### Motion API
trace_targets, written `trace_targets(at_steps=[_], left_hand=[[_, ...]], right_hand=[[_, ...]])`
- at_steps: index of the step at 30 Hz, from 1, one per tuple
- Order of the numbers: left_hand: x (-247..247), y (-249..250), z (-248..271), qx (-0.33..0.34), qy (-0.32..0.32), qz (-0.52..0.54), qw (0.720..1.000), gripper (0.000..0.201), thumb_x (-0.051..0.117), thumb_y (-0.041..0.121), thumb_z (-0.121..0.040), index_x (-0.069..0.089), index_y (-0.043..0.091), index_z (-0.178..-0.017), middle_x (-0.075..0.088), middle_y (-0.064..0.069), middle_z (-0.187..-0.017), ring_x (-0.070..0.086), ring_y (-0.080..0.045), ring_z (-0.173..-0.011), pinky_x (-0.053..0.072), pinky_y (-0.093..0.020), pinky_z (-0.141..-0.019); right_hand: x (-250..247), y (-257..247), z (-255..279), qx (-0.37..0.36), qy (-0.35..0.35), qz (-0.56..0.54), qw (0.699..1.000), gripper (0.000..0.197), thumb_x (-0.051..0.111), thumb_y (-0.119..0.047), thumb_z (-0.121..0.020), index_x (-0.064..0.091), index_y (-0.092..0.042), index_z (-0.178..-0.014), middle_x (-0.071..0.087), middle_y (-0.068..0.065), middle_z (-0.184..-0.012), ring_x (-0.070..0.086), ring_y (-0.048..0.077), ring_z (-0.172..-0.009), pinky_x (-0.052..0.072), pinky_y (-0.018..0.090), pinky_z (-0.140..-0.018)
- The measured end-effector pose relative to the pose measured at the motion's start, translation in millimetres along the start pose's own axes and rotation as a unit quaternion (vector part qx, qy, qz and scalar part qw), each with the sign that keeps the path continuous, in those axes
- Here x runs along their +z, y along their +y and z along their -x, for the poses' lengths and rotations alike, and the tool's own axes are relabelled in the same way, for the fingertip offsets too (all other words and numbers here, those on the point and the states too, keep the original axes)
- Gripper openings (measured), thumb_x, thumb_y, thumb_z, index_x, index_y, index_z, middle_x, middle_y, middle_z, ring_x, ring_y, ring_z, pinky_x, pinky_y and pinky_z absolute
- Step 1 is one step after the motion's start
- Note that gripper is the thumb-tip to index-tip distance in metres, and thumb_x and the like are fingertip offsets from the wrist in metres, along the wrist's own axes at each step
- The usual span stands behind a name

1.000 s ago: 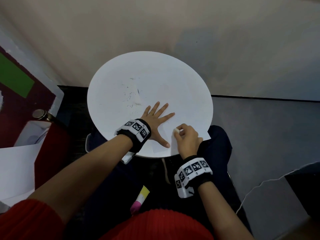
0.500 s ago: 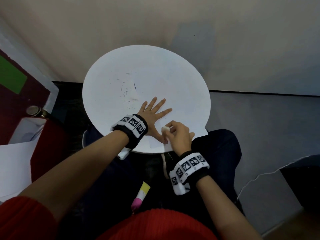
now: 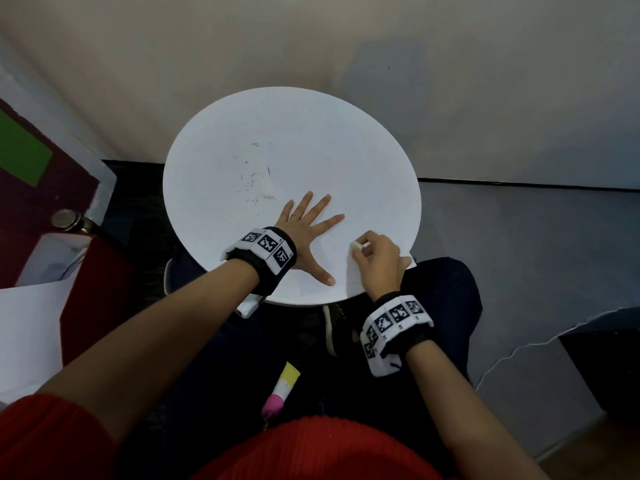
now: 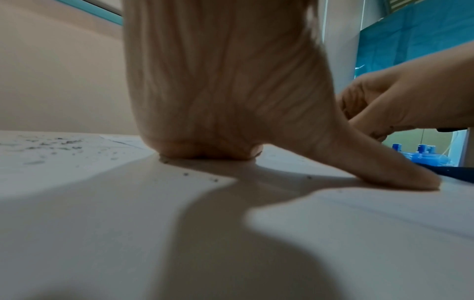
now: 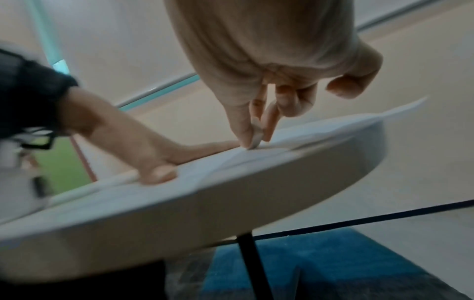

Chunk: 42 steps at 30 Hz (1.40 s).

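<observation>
A person seated at a round white table (image 3: 277, 133), in the centre of the head view, works on a sheet of paper (image 5: 330, 126) that lies at the table's lower right edge, one corner jutting past the rim. The left hand (image 3: 304, 233) lies flat on the sheet with its fingers (image 3: 325, 202) straight and spread wide and the thumb angled toward the bottom of the frame. Just to its right, the right hand (image 3: 375, 265) holds a small white eraser (image 5: 256, 134) with its fingers curled, pinching it between thumb and forefinger, and the eraser's tip touches the paper. Dark specks (image 3: 252, 181) are scattered on the tabletop above the left hand. A pink-and-yellow stick (image 3: 281, 389) rests on the person's lap in the lower centre.
</observation>
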<state>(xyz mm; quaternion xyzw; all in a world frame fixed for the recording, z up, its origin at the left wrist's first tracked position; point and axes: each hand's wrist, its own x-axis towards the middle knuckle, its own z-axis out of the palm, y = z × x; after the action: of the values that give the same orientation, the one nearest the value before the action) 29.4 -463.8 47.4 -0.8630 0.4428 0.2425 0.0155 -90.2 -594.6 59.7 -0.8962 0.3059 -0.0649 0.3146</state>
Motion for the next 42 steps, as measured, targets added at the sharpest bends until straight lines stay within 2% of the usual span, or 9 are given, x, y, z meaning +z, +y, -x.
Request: trace_targets(at_steps=[4, 8, 13, 18, 24, 29, 34, 38, 42], left_hand=[[0, 1, 0, -0.001, 0.005, -0.006, 1.0, 0.132, 0.061, 0.088, -0.051, -0.017, 0.043, -0.148, -0.036, 0.004, -0.153, -0.036, -0.026, -0.139, -0.018, -0.053, -0.113], [-3, 3, 2, 0.005, -0.011, 0.0, 1.0, 0.13, 0.062, 0.086, -0.054, -0.018, 0.043, -0.148, -0.038, 0.004, -0.152, -0.038, -0.027, -0.137, -0.02, -0.054, -0.111], [-13, 14, -4, 0.082, -0.05, 0.0, 0.995, 0.119, 0.071, 0.065, -0.069, -0.01, 0.037, -0.152, -0.03, 0.006, -0.155, -0.03, -0.026, -0.141, -0.015, -0.054, -0.112], [-4, 21, -6, 0.059, -0.016, 0.008, 0.998, 0.107, 0.059, 0.072, -0.075, -0.009, 0.04, -0.151, -0.03, 0.009, -0.155, -0.03, -0.025, -0.142, -0.016, -0.054, -0.112], [-1, 19, -7, 0.065, -0.011, 0.015, 0.998, 0.115, 0.061, 0.076, -0.069, -0.011, 0.04, -0.151, -0.031, 0.011, -0.154, -0.032, -0.023, -0.141, -0.018, -0.053, -0.112], [1, 16, -9, 0.057, -0.002, 0.013, 0.998, 0.124, 0.061, 0.078, -0.066, -0.016, 0.031, -0.151, -0.031, 0.013, -0.154, -0.032, -0.02, -0.141, -0.021, -0.049, -0.11], [3, 17, -9, 0.062, 0.004, 0.033, 0.998, 0.125, 0.061, 0.079, -0.066, -0.016, 0.032, -0.151, -0.031, 0.015, -0.154, -0.033, -0.019, -0.141, -0.023, -0.046, -0.108], [3, 18, -8, 0.056, 0.003, 0.024, 0.998, 0.124, 0.062, 0.078, -0.066, -0.016, 0.031, -0.151, -0.031, 0.014, -0.154, -0.032, -0.019, -0.141, -0.022, -0.048, -0.11], [4, 20, -9, 0.054, 0.001, 0.017, 0.998, 0.126, 0.061, 0.079, -0.065, -0.017, 0.032, -0.151, -0.033, 0.012, -0.153, -0.034, -0.021, -0.14, -0.023, -0.049, -0.109]], right_hand=[[11, -5, 27, -0.045, -0.073, -0.018, 0.996, 0.009, 0.059, -0.029, -0.084, 0.059, -0.024, -0.077, 0.061, -0.006, -0.083, 0.054, 0.011, -0.079, 0.016, 0.032, -0.07], [-11, 12, 7, -0.004, -0.013, -0.014, 1.0, 0.008, 0.059, -0.026, -0.085, 0.063, -0.021, -0.08, 0.062, -0.003, -0.078, 0.054, 0.013, -0.077, 0.023, 0.034, -0.079], [-6, 14, 2, 0.002, -0.016, 0.0, 1.0, 0.009, 0.059, -0.026, -0.085, 0.063, -0.019, -0.082, 0.063, -0.001, -0.08, 0.057, 0.015, -0.079, 0.021, 0.033, -0.078], [-3, 13, 19, -0.037, -0.053, -0.004, 0.998, 0.006, 0.061, -0.027, -0.084, 0.062, -0.023, -0.079, 0.061, -0.005, -0.084, 0.055, 0.009, -0.08, 0.021, 0.033, -0.073], [-17, 8, -10, -0.066, -0.065, 0.035, 0.995, 0.006, 0.061, -0.027, -0.085, 0.065, -0.022, -0.082, 0.058, -0.002, -0.085, 0.051, 0.012, -0.081, 0.019, 0.033, -0.073], [-30, 18, 4, -0.157, -0.158, 0.11, 0.969, 0.007, 0.064, -0.027, -0.085, 0.067, -0.024, -0.09, 0.055, -0.008, -0.083, 0.054, 0.011, -0.083, 0.021, 0.034, -0.073], [-19, -6, -17, -0.17, -0.13, 0.069, 0.974, 0.005, 0.063, -0.024, -0.082, 0.068, -0.024, -0.081, 0.058, -0.004, -0.082, 0.055, 0.012, -0.079, 0.011, 0.035, -0.062], [-27, 12, -6, -0.191, -0.17, 0.112, 0.96, 0.004, 0.064, -0.027, -0.084, 0.067, -0.025, -0.087, 0.055, -0.008, -0.082, 0.056, 0.011, -0.081, 0.019, 0.033, -0.07], [-28, 6, -16, -0.186, -0.182, 0.093, 0.961, 0.004, 0.065, -0.027, -0.081, 0.067, -0.024, -0.08, 0.057, -0.004, -0.08, 0.055, 0.013, -0.078, 0.02, 0.034, -0.07]])
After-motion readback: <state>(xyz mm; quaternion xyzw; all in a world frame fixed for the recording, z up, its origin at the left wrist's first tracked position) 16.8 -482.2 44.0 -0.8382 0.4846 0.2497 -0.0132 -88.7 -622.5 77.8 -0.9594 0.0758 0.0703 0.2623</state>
